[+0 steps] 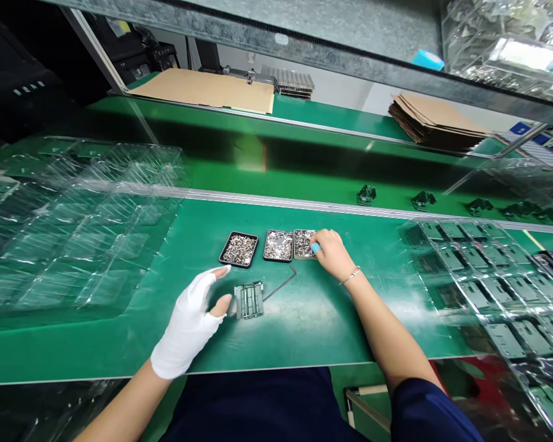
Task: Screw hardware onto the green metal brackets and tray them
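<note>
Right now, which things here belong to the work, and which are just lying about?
Likely in use:
green part, beside the left hand
three small-parts trays, right hand at the rightmost
L-shaped key

Seemingly lying about:
cardboard stack
brown sheet
blue object overhead

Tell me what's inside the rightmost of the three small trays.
The rightmost tray holds many small, shiny metal pieces, too small to identify. The right hand covers part of its right side, so whatever lies beneath that hand cannot be seen.
</note>
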Demonstrator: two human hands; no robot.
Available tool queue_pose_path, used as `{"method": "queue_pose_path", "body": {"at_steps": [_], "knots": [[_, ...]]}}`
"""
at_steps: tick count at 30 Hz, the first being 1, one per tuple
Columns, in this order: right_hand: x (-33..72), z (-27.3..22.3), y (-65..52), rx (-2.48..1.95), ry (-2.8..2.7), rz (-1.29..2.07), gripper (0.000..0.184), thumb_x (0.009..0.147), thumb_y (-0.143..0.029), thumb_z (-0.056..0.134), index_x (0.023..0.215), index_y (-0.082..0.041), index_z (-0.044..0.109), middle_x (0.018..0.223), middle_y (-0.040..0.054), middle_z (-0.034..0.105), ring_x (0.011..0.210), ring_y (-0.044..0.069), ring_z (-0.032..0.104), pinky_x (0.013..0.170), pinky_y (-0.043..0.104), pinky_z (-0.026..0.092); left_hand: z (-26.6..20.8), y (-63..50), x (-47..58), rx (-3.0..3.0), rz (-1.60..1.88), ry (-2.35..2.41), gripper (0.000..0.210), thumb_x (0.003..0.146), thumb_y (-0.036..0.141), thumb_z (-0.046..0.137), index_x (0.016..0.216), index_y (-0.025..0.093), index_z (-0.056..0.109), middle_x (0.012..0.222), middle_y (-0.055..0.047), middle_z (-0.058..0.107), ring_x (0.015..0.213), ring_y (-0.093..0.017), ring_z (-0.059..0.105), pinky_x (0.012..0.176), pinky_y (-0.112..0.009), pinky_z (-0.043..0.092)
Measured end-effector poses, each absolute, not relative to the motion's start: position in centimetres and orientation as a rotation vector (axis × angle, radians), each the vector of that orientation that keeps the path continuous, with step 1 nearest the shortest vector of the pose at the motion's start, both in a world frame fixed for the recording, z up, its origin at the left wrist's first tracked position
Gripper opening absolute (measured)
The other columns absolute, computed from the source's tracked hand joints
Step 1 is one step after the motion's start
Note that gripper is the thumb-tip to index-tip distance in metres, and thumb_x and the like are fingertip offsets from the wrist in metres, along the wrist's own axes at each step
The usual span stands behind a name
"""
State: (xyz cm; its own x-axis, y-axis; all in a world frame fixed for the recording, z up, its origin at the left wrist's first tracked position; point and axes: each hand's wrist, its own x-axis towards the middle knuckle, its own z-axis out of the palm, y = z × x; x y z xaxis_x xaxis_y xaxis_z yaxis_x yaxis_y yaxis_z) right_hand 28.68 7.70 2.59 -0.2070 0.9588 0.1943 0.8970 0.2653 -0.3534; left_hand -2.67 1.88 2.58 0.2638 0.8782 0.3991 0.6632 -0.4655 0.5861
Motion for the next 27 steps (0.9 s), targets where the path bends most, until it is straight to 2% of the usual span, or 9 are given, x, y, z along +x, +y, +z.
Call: {"method": "queue_pose_path", "body": {"at_steps": [2,4,8,12,17,20,23,27], "knots": [[27.3,3.8,6.5,-1.487,-1.997,0.411,0.012,0.083,-0.011,0.046,0.082,-0.018,0.055,0.086,0.0053,0.058,0.084,0.019,0.053,0.082,0.034,0.043,3.9,2.0,-1.8,2.172,1.037,1.412,0.022,0.088,0.033,0.048,0.094,0.019,0.064,0.094,-0.005,0.068,0.089,-0.020,0.065,0.082,-0.032,0.053],[25.2,5.0,5.0,-1.266,-1.862,0.606,0.010,0.086,-0.017,0.047,0.080,-0.020,0.054,0.086,0.0037,0.057,0.084,0.017,0.054,0.080,0.032,0.045,5.1,2.0,-0.4,2.101,0.993,1.338,0.024,0.089,0.033,0.048,0.083,0.020,0.067,0.082,-0.002,0.069,0.076,-0.017,0.065,0.072,-0.028,0.053],[21.0,5.6,2.0,-1.010,-1.679,1.041,0.010,0.086,-0.027,0.053,0.079,-0.020,0.055,0.084,0.0029,0.058,0.080,0.016,0.056,0.076,0.031,0.047,6.3,1.7,2.3,1.994,0.984,1.166,0.026,0.089,0.036,0.049,0.094,0.020,0.070,0.075,-0.002,0.067,0.067,-0.015,0.061,0.063,-0.026,0.051],[18.7,4.5,0.8,-0.991,-1.421,1.366,0.020,0.081,-0.039,0.061,0.079,-0.020,0.054,0.081,0.0020,0.059,0.074,0.015,0.056,0.068,0.028,0.049,6.1,1.4,3.1,1.960,1.099,1.102,0.026,0.089,0.037,0.049,0.083,0.020,0.068,0.071,-0.001,0.063,0.066,-0.014,0.059,0.064,-0.026,0.050],[18.7,4.4,0.9,-1.038,-1.403,1.315,0.018,0.081,-0.036,0.060,0.088,-0.021,0.054,0.082,0.0020,0.059,0.075,0.014,0.057,0.070,0.027,0.049,5.6,1.5,2.4,1.921,1.072,1.173,0.023,0.089,0.036,0.048,0.076,0.020,0.059,0.076,-0.001,0.061,0.064,-0.013,0.057,0.059,-0.025,0.048],[19.0,5.1,0.9,-1.063,-1.620,1.144,0.015,0.084,-0.031,0.056,0.096,-0.021,0.055,0.085,0.0024,0.061,0.077,0.015,0.059,0.072,0.028,0.049,5.0,1.4,1.8,2.131,0.940,1.230,0.025,0.091,0.030,0.042,0.073,0.019,0.054,0.068,0.000,0.058,0.056,-0.012,0.053,0.053,-0.024,0.044],[19.0,5.3,0.8,-1.079,-1.861,1.005,0.007,0.084,-0.026,0.057,0.088,-0.021,0.057,0.082,0.0013,0.062,0.075,0.014,0.059,0.072,0.027,0.049,4.2,1.0,1.4,2.454,0.876,1.276,0.029,0.093,0.024,0.035,0.071,0.019,0.053,0.060,0.000,0.055,0.052,-0.013,0.051,0.051,-0.025,0.039],[18.7,5.1,0.8,-1.093,-1.915,1.083,0.004,0.084,-0.025,0.057,0.083,-0.020,0.057,0.078,-0.0004,0.063,0.072,0.013,0.059,0.069,0.025,0.049,3.8,0.5,0.8,2.721,1.025,1.148,0.029,0.092,0.014,0.033,0.071,0.018,0.052,0.059,0.000,0.056,0.052,-0.014,0.053,0.050,-0.026,0.037]]}}
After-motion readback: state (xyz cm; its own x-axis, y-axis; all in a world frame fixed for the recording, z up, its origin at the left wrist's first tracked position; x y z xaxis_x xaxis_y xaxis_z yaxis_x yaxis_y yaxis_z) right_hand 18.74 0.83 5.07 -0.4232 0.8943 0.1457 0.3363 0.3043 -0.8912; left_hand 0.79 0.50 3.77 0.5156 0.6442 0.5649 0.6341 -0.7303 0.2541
